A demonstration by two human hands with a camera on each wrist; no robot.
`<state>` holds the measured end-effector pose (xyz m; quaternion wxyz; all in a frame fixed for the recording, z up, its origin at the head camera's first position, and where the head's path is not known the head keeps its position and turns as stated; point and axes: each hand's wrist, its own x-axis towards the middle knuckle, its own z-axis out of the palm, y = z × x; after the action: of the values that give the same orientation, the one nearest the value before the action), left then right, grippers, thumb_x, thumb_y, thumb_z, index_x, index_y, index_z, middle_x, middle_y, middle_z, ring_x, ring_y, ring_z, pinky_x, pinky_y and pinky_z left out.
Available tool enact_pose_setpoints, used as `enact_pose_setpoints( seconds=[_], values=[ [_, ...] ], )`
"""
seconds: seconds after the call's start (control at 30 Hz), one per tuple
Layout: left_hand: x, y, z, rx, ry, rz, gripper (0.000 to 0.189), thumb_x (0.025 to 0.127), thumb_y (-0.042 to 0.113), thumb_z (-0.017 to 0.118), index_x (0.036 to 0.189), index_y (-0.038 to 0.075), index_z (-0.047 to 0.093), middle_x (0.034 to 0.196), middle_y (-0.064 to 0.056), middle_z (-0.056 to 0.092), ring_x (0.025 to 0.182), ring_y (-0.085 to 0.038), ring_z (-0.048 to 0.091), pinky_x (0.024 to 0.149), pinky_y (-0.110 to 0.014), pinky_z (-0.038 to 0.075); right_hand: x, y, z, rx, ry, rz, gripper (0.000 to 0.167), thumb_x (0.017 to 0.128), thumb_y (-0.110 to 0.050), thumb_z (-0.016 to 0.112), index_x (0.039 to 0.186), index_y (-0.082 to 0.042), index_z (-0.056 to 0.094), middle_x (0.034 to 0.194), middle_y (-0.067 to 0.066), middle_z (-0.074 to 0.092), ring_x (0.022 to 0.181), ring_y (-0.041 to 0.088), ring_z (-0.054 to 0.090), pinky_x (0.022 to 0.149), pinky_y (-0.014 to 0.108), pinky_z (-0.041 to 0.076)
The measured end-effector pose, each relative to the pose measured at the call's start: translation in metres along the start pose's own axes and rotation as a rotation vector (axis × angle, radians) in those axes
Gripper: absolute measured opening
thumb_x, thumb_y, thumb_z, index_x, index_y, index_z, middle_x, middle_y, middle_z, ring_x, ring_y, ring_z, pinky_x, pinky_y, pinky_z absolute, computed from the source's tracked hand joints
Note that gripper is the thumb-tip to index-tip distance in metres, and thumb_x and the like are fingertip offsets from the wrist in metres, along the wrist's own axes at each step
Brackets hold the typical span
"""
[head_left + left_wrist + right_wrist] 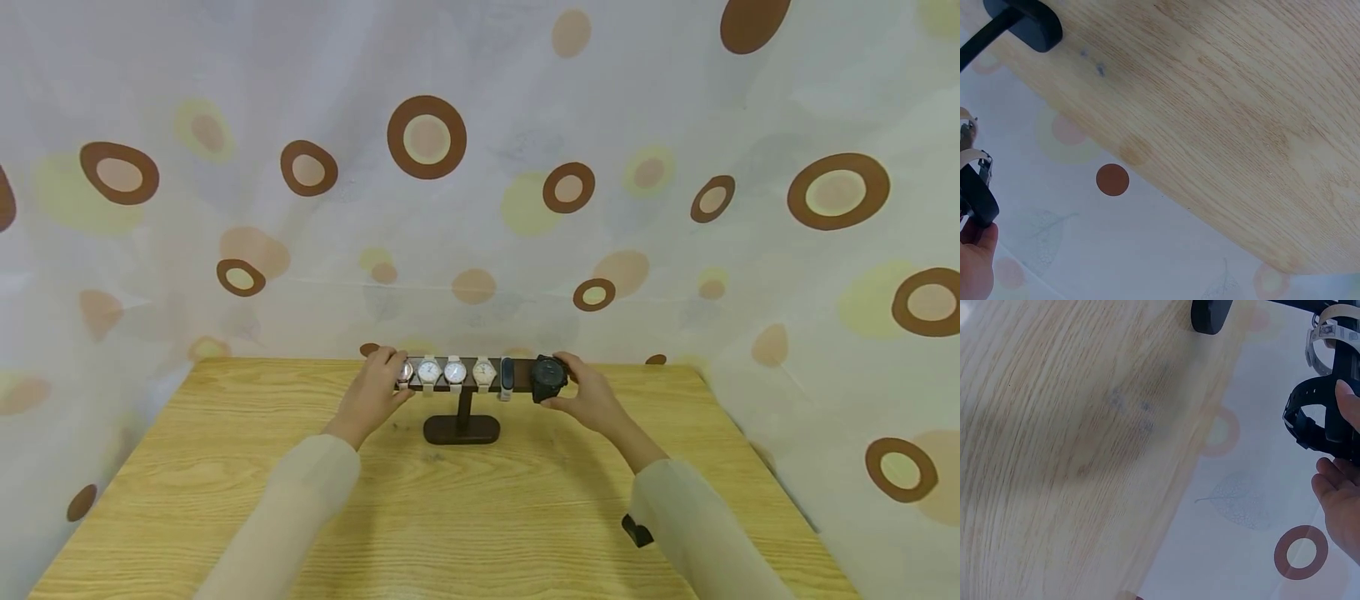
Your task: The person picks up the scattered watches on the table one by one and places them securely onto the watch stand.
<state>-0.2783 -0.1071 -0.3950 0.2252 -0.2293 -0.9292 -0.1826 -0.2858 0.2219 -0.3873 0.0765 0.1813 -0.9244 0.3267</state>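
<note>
A dark watch stand [461,429] stands on the table, its horizontal bar raised on a short post. Several light-strapped watches [454,372] sit along the bar, followed by a fitness band [507,374] with a dark face and pale strap. At the bar's right end is a large black watch [548,377], its closed strap looped round the bar in the right wrist view. My left hand [372,393] grips the bar's left end beside the leftmost watch, thumb below and fingers above. My right hand [592,400] holds the black watch from the right, thumb and fingers at its case.
The wooden table [465,517] ends just behind the stand, against a pale wall covering [495,75] with brown and yellow spots. A small black object [637,531] shows at the edge of the right sleeve [697,525].
</note>
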Motion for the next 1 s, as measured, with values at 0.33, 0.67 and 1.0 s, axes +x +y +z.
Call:
enact_pose_setpoints(
  seconds=[0.33,0.67,1.0],
  values=[
    [-0.0016,-0.0006,0.0023,-0.001,0.029,0.026,0.048,0.076,0.012,0.075,0.115,-0.009,0.055,0.107,-0.020,0.054,0.101,-0.033,0.053,0.083,-0.037,0.053,0.0065,-0.0055,0.0057,0.020,-0.033,-0.038,0.072,0.073,-0.008,0.077,0.134,0.003,0.040,0.130,0.025,0.051,0.119,0.041,0.050,0.099,0.052,0.043],
    [-0.0015,-0.0016,0.0045,-0.005,0.067,0.045,0.049,0.075,0.011,0.076,0.114,-0.010,0.055,0.107,-0.021,0.055,0.101,-0.034,0.054,0.084,-0.038,0.053,0.0090,-0.0088,0.0079,0.028,-0.068,-0.001,0.076,0.075,-0.007,0.076,0.138,0.002,0.034,0.135,0.026,0.046,0.125,0.042,0.044,0.103,0.053,0.039],
    [-0.0038,-0.0009,0.0053,0.008,0.071,0.035,0.050,0.074,0.011,0.077,0.114,-0.010,0.055,0.108,-0.021,0.055,0.102,-0.034,0.054,0.086,-0.038,0.052,0.0084,-0.0073,0.0095,0.022,-0.085,0.008,0.078,0.076,-0.008,0.075,0.140,0.002,0.033,0.136,0.027,0.044,0.125,0.043,0.043,0.103,0.054,0.038]
  ],
)
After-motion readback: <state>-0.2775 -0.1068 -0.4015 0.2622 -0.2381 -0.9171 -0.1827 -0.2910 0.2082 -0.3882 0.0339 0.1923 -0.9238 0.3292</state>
